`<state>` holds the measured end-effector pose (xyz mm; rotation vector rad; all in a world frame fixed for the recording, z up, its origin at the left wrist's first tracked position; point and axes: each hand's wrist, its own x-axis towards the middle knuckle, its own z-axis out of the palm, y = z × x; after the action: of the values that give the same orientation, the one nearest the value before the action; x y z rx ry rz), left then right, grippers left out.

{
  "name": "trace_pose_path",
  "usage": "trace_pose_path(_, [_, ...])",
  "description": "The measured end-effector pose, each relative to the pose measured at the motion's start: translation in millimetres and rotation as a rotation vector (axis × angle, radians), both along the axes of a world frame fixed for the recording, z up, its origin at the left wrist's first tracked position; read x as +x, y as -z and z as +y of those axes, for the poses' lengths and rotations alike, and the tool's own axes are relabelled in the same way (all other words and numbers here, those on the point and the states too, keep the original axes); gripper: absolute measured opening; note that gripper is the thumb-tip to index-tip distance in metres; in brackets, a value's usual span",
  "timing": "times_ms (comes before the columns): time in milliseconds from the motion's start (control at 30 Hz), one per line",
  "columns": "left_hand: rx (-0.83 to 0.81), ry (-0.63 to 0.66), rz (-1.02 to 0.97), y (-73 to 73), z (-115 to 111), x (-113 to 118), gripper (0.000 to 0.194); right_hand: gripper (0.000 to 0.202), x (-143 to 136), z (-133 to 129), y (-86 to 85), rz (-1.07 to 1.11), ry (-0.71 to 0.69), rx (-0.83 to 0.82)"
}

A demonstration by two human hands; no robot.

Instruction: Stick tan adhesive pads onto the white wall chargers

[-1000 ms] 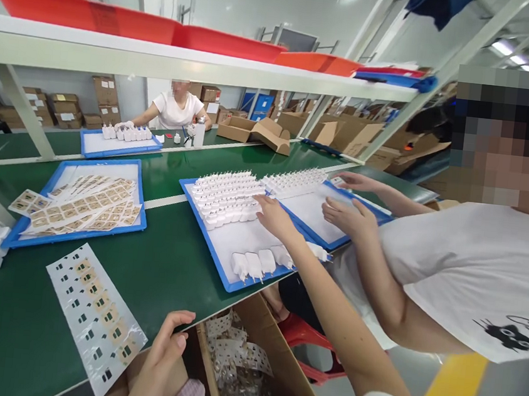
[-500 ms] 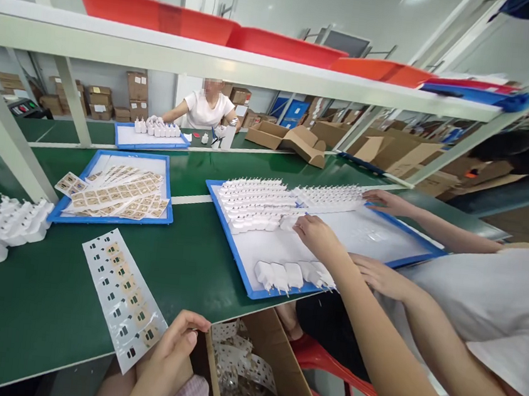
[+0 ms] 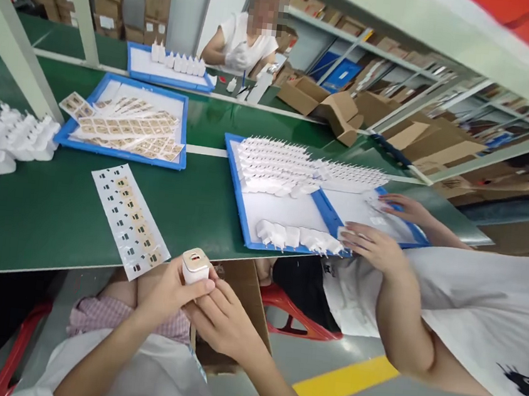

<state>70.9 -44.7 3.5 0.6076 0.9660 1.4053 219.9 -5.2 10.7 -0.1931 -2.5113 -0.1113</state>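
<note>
A white charger plug (image 3: pixel 195 271) with a gold-coloured face and dark port slots stands upright between my two hands, above my lap at the table's front edge. My left hand (image 3: pixel 164 294) grips it from the left, its thumb across the near side. On the right, the fingers of my right hand (image 3: pixel 226 317) are wrapped against the same charger. Just beyond my left hand lies a clear label sheet (image 3: pixel 129 218), with a column of gold labels and dark cut-outs, overhanging the table edge slightly.
Rows of white chargers, pins up, fill part of a blue-rimmed tray (image 3: pixel 240 205). Another tray (image 3: pixel 184 126) holds gold label sheets. White chargers (image 3: pixel 10 140) stand at left. A co-worker's hand (image 3: pixel 373 244) is at right; another person (image 3: pixel 245 42) sits opposite. A carton (image 3: pixel 246 284) stands below the edge.
My right hand has drawn back from the tray to my left hand, and a charger is now held between both. The view has tilted downward. The opposite person's hands have lifted from their tray.
</note>
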Motion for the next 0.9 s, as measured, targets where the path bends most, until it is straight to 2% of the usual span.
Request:
trace_pose_path(67, [0.057, -0.074, 0.196, -5.0, -2, -8, 0.025, 0.012, -1, -5, -0.6, 0.092, 0.01, -0.213])
trace_pose_path(133, [0.124, -0.104, 0.334, -9.2, -5, -15, 0.018, 0.016, 0, -8, -6.5, 0.252, 0.042, -0.352])
trace_pose_path(267, [0.219, 0.005, 0.4, -15.3, -14, -21, 0.025, 0.035, -3, -10, -21.2, 0.404, 0.107, -0.401])
trace_pose_path(367, [0.227, 0.093, 0.414, -16.9, -21, -23, 0.027, 0.03, -7, -9, -28.9, 0.383, 0.044, -0.47])
trace_pose_path(500, [0.239, 0.149, 0.449, -18.1, -27, -28, 0.026, 0.026, -8, -10, -34.4, 0.357, -0.015, -0.608])
trace_pose_path(667, [0.284, 0.169, 0.413, -23.9, -28, -30, 0.027, 0.026, -8, -16, -35.8, 0.408, -0.094, -0.573])
trace_pose_path(900, [0.297, 0.206, 0.356, -25.7, -32, -27, 0.029, 0.022, -8, -22, -38.3, 0.446, -0.115, -0.555])
